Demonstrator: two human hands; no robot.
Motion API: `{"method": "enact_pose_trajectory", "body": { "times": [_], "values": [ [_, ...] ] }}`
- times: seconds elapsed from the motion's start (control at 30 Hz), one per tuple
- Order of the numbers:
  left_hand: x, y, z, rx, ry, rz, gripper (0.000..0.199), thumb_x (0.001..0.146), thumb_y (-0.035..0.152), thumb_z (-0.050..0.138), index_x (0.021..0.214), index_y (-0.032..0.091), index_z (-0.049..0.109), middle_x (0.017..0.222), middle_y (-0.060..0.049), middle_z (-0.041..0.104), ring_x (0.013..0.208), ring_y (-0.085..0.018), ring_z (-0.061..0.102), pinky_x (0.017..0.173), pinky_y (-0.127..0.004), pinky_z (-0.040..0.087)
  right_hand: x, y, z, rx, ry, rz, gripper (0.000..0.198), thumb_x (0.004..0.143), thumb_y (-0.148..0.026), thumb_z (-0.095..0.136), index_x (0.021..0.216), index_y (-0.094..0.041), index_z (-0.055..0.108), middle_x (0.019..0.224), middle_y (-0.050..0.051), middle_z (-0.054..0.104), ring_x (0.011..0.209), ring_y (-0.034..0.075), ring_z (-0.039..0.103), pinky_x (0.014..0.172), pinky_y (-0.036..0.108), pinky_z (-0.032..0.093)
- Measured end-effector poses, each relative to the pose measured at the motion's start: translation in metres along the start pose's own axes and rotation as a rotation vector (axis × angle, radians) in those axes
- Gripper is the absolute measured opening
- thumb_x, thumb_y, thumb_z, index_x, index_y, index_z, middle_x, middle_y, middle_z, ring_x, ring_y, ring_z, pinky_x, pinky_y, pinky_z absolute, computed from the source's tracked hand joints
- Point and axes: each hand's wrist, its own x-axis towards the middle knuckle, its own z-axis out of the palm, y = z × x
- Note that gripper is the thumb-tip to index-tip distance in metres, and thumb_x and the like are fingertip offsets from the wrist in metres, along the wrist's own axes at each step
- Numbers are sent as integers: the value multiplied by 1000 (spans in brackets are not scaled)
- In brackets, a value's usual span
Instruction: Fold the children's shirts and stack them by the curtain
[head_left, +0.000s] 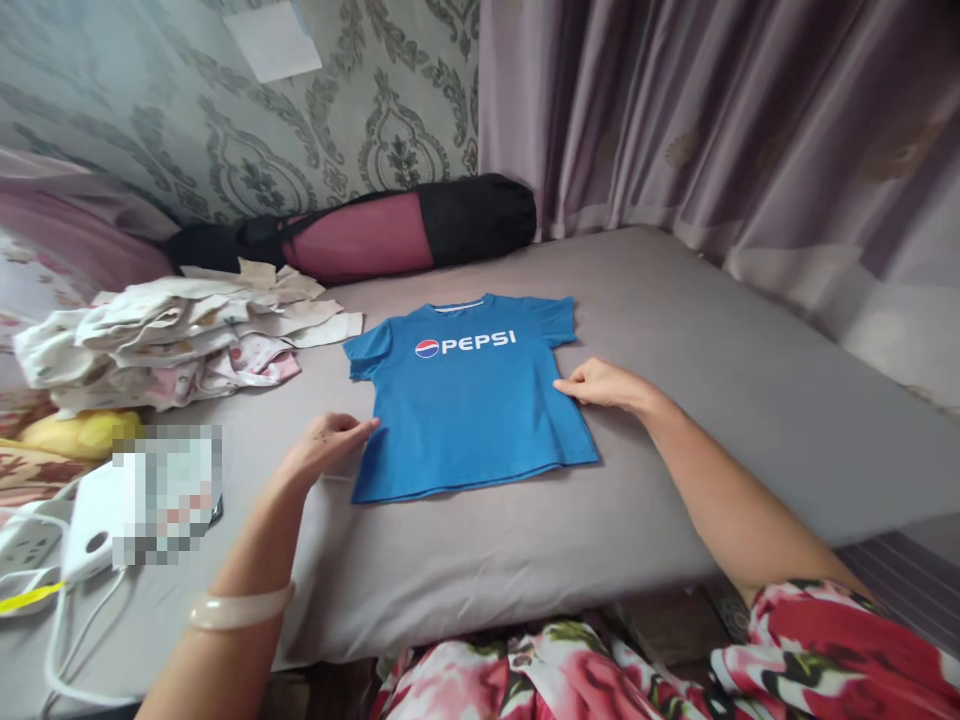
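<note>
A blue T-shirt [465, 410] with a white PEPSI print lies spread flat, front up, its collar toward the far side. My left hand [330, 445] pinches its left side edge low down, thumb and fingers closed on the cloth. On the opposite side, my right hand [596, 383] grips the right side edge between thumb and fingers, a little higher up. Both sleeves are laid outward, and the hem faces me.
The shirt is on a grey bed sheet [720, 380]. Folded light baby clothes [172, 340] are piled at left, near a yellow plush thing [82, 435]. A white box with cables [97, 520] and a power strip [26, 550] sit nearer. A maroon-black rolled bag [360, 235] lies along the wall.
</note>
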Motion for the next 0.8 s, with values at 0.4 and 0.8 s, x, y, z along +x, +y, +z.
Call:
{"method": "enact_pose_trajectory", "body": {
  "times": [0.4, 0.8],
  "values": [
    [-44, -11, 12, -6, -86, 112, 60, 61, 71, 63, 47, 21, 33, 52, 4, 30, 52, -10, 29, 48, -24, 20, -57, 1, 3, 3, -178, -64, 51, 71, -66, 53, 52, -22, 37, 50, -6, 27, 50, 8, 24, 48, 26, 16],
    [-40, -22, 9, 132, 33, 117, 50, 62, 69, 63, 55, 19, 57, 56, -1, 52, 56, -16, 47, 53, -27, 34, -63, 5, -8, -206, -196, -38, 45, 75, -53, 58, 48, -21, 41, 44, -6, 33, 44, 8, 29, 47, 26, 18]
  ]
}}
